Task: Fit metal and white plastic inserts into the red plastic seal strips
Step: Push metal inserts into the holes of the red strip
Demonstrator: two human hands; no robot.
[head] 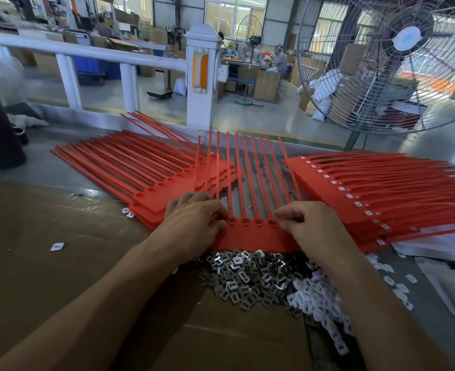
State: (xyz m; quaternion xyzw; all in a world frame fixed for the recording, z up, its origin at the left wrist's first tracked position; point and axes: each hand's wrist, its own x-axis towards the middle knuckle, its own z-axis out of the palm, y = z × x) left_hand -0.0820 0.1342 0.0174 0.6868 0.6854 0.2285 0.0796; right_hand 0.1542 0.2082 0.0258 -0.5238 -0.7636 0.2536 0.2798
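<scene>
Right at the front of the bench [60, 183], both hands are working on 1 red seal strip sheet [250, 236] lying flat between them, its thin tails fanning away toward the white railing [87, 52]. Left hand [194, 218] is sitting on the sheet's left end with fingers curled down at the row of sockets; whatever they're pinching is hidden under the knuckles, so I can't tell if there's an insert in there. Right hand [309, 226] is doing the same at the right end, fingertips bunched together at a socket, and again the tips are covering what they're gripping. About 4 sockets are showing in the gap between the hands, too small to say what's inside.

Just below the sheet, touching its near edge, the pile of metal inserts [247, 277] is spilling over cardboard [46, 263], and the white plastic inserts [317, 303] are lying right beside it, partly hidden behind the right forearm. Left stack of red strips [140, 167] is showing empty holes, while the right stack [381, 191] is showing white bits in its sockets and is getting cut off at the frame edge. Big fan [397, 60] is standing at the back right.
</scene>
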